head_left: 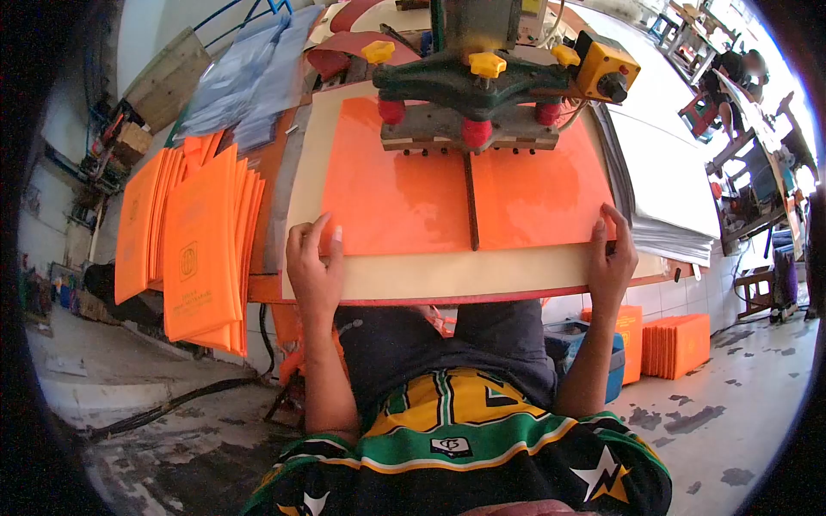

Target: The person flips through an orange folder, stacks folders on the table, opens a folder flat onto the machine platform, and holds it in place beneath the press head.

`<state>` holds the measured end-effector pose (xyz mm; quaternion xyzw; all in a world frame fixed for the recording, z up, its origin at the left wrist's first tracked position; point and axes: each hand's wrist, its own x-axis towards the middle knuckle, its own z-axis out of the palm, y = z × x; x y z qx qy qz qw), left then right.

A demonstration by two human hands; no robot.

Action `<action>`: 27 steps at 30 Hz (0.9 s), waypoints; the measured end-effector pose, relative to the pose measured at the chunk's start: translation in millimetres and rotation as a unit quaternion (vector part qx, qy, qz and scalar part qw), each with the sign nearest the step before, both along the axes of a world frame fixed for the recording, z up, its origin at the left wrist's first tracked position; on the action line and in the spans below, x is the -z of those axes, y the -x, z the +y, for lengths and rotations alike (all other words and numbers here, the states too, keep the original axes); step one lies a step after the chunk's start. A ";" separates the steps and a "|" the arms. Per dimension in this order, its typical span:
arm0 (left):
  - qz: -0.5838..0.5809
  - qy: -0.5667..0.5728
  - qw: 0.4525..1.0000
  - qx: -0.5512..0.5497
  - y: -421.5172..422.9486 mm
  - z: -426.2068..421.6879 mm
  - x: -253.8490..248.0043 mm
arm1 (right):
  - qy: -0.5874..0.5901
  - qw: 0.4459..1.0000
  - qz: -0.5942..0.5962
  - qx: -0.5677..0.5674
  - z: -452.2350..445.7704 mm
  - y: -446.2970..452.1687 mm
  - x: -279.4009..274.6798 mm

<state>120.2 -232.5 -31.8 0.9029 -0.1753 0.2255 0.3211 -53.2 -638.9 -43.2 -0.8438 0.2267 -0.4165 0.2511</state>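
An orange sheet [396, 202] with a dark strip [471, 202] down its middle lies flat on a cream board [413, 277] under the head of a press [482, 90]. My left hand [317, 262] touches the sheet's lower left corner, thumb and forefinger apart at its edge. At the lower right corner is my right hand [613, 255], its thumb and fingertips at the sheet's edge with a gap between them. Neither hand is wrapped round anything. The press head hides the sheet's upper middle.
Stacked orange folders [200, 258] overhang the table's left edge, with clear plastic sleeves [249, 77] behind them. White sheets [662, 163] lie at the right. More orange folders [676, 346] and a blue bin [614, 368] are below. A person [731, 77] is at the far right.
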 end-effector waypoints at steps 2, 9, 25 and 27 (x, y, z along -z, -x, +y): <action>0.001 -0.001 1.000 0.003 -0.5 0.2 -0.2 | 0.062 0.998 -0.019 0.000 -2.4 0.8 3.4; 0.003 0.011 1.000 0.011 -0.8 1.5 0.5 | 0.000 1.000 0.019 0.015 4.9 0.4 -5.5; 0.021 0.003 1.000 0.006 2.0 -0.8 -4.5 | 0.008 1.000 -0.003 0.005 1.0 1.5 0.0; 0.027 0.001 1.000 0.000 2.2 -1.2 -4.7 | -0.017 1.000 0.006 0.007 9.3 2.4 -10.3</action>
